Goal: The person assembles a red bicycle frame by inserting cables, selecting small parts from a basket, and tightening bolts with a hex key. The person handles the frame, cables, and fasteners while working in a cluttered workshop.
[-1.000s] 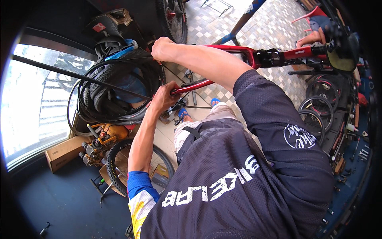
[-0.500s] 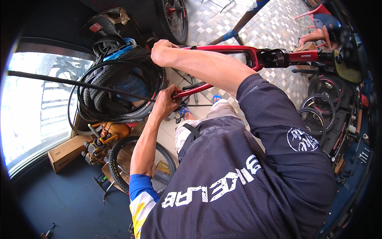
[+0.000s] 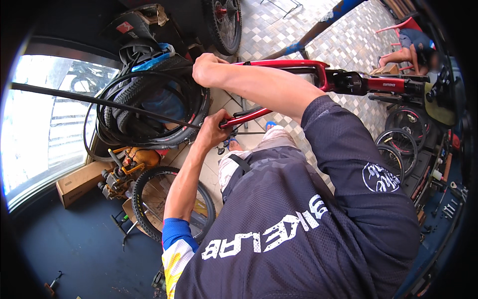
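A red and black bicycle frame (image 3: 290, 64) stretches across the upper middle, its two rear arms pointing left. At the end of the upper red arm is my right hand (image 3: 208, 70), its fingers curled round it and partly hidden behind the wrist. Lower down, my left hand (image 3: 215, 127) is closed round the tip of the lower red arm (image 3: 247, 117). Toward the right, the frame meets a black pivot section (image 3: 347, 81). Just left of my hands lies a pile of black bicycle tyres (image 3: 134, 124).
A long black bar (image 3: 99, 103) crosses over the tyres. A wheel (image 3: 172, 199) leans below my left forearm, beside yellow machinery (image 3: 137, 158) and a cardboard box (image 3: 82, 183). A blue stand tube (image 3: 318, 22) slants behind. A seated person (image 3: 413, 45) and several wheels (image 3: 398, 144) are at right.
Frame and both hands appear slightly right and lower, as does much of the upper scene, so the view has shifted. Both hands keep their hold. The person at right leans differently.
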The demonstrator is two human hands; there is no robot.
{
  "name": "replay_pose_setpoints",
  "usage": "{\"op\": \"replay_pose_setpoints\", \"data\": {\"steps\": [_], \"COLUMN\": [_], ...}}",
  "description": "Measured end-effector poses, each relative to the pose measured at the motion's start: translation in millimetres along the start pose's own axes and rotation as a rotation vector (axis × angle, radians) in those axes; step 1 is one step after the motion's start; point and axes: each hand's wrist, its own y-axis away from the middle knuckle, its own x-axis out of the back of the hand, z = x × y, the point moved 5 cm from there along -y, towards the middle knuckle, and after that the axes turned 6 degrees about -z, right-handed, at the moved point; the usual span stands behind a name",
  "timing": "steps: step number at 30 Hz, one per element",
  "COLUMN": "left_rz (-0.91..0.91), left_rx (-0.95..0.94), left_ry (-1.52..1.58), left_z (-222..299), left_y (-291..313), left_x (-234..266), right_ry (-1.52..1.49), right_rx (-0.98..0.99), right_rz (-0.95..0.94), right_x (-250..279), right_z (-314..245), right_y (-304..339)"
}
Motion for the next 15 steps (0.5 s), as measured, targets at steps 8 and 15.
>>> {"op": "replay_pose_setpoints", "data": {"steps": [8, 15], "left_rz": [-0.055, -0.123], "left_rx": [-0.052, -0.012], "left_ry": [-0.046, -0.046], "left_z": [0.8, 0.3], "left_y": [-5.7, -2.5], "left_x": [-1.3, -4.2], "right_ry": [0.027, 0.025], "right_rx": [0.017, 0.002], "right_rz": [-0.01, 0.03], "right_x": [-5.1, -15.0], "right_z": [9.0, 8.1], "right_y": [12.6, 16.3]}}
